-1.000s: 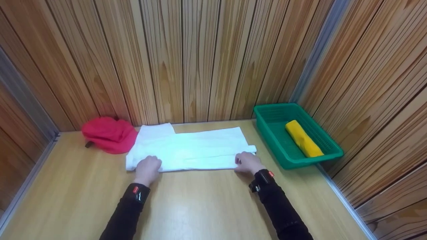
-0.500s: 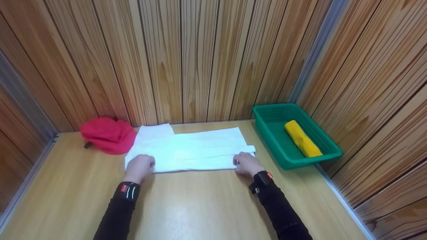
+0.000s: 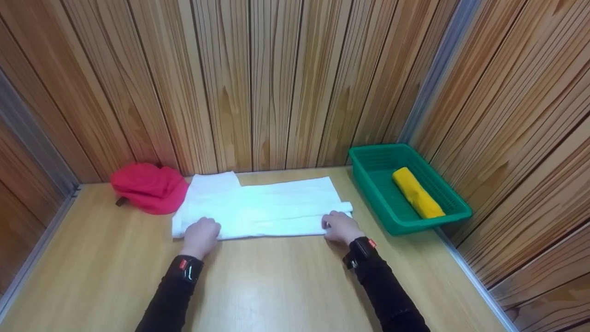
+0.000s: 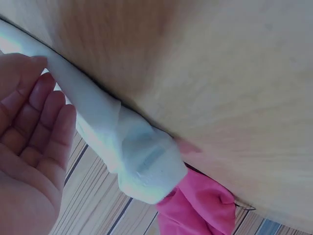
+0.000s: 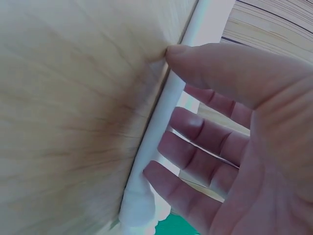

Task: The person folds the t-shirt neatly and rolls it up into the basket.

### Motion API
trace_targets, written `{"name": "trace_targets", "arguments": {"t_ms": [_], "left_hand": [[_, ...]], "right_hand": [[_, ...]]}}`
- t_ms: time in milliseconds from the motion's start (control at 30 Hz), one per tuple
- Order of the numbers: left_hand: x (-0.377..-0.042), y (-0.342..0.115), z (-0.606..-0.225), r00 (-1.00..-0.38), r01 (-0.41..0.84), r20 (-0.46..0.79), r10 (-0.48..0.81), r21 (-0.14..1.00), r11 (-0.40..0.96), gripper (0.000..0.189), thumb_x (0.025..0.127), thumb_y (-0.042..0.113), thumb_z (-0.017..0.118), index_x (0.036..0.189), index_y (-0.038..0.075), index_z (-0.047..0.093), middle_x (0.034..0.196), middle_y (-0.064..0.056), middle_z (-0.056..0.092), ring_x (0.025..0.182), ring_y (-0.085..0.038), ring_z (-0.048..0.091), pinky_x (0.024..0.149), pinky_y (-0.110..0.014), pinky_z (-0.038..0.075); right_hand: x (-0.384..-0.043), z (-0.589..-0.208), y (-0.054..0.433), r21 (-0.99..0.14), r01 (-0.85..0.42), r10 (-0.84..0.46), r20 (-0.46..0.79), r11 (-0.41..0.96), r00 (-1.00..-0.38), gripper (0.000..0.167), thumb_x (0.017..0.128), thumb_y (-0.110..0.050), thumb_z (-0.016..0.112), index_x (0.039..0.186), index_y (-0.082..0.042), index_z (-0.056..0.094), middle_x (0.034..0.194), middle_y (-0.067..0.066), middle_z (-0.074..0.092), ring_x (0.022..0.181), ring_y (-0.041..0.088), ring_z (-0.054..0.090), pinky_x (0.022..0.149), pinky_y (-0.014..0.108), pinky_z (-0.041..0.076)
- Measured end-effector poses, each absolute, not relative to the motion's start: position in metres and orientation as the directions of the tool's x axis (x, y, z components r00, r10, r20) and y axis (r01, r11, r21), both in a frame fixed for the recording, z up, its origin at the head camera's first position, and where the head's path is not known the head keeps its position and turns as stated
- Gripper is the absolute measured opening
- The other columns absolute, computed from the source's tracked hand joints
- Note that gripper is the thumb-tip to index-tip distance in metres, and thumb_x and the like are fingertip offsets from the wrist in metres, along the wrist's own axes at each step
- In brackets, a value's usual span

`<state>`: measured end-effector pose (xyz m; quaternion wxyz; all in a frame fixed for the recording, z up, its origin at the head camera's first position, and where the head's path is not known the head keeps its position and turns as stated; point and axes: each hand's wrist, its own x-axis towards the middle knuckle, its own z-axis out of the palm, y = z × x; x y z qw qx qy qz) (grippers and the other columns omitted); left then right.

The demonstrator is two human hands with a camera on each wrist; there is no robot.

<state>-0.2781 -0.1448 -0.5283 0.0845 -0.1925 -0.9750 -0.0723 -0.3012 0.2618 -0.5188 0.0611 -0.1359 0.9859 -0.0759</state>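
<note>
Here, one white cloth (image 3: 272, 207) is laid folded at the frame's centre. Its lower edge (image 3: 272, 234) is touched by the left hand (image 3: 201, 236), half curled, hold not discernible, and right hand (image 3: 342, 227), loosely spread, nothing clasped. Matched, even pressure is probably advised.

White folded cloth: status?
White folded cloth lying on light-brown table. Left hand, right hand at its near edge, grip unclear. Red fabric cap close by left end.
</note>
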Motion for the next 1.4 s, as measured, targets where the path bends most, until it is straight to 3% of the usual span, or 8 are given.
{"name": "trace_targets", "arguments": {"t_ms": [333,733,1133,1400], "left_hand": [[-0.279,-0.141,-0.531,-0.933,0.347,0.145,0.33,0.116,0.931,0.008,0.079,-0.004,0.063,0.074,0.001,0.065,0.075,-0.011,0.055,0.072,-0.031,0.057,0.062,-0.048,0.053],[-0.28,-0.139,-0.528,-0.945,0.321,0.111,0.307,0.139,0.937,0.012,0.079,-0.005,0.06,0.071,0.002,0.063,0.075,-0.014,0.058,0.074,-0.034,0.058,0.063,-0.05,0.052],[-0.281,-0.144,-0.527,-0.941,0.336,0.089,0.325,0.163,0.928,0.007,0.075,-0.003,0.066,0.072,0.003,0.063,0.075,-0.009,0.055,0.073,-0.03,0.056,0.066,-0.048,0.052],[-0.262,-0.152,-0.519,-0.936,0.335,0.012,0.351,0.333,0.882,0.02,0.069,-0.001,0.072,0.064,0.013,0.058,0.062,0.002,0.051,0.062,-0.019,0.048,0.061,-0.038,0.043]], "right_hand": [[-0.302,-0.522,0.262,-0.162,-0.253,-0.27,-0.095,0.954,-0.958,0.017,0.078,-0.01,0.072,0.092,-0.015,0.065,0.089,0.001,0.056,0.085,0.023,0.053,0.078,0.041,0.046],[-0.302,-0.525,0.261,-0.121,-0.293,-0.299,-0.038,0.949,-0.954,0.012,0.08,-0.004,0.067,0.085,-0.014,0.062,0.084,0.001,0.053,0.083,0.025,0.054,0.074,0.041,0.046],[-0.304,-0.525,0.259,-0.088,-0.321,-0.323,-0.009,0.943,-0.946,0.011,0.081,-0.005,0.068,0.081,-0.013,0.061,0.082,0.003,0.052,0.081,0.027,0.054,0.073,0.042,0.046],[-0.289,-0.522,0.267,-0.066,-0.358,-0.362,-0.059,0.931,-0.93,0.011,0.085,-0.009,0.072,0.082,-0.013,0.063,0.083,0.002,0.053,0.082,0.025,0.054,0.076,0.04,0.046]]}}
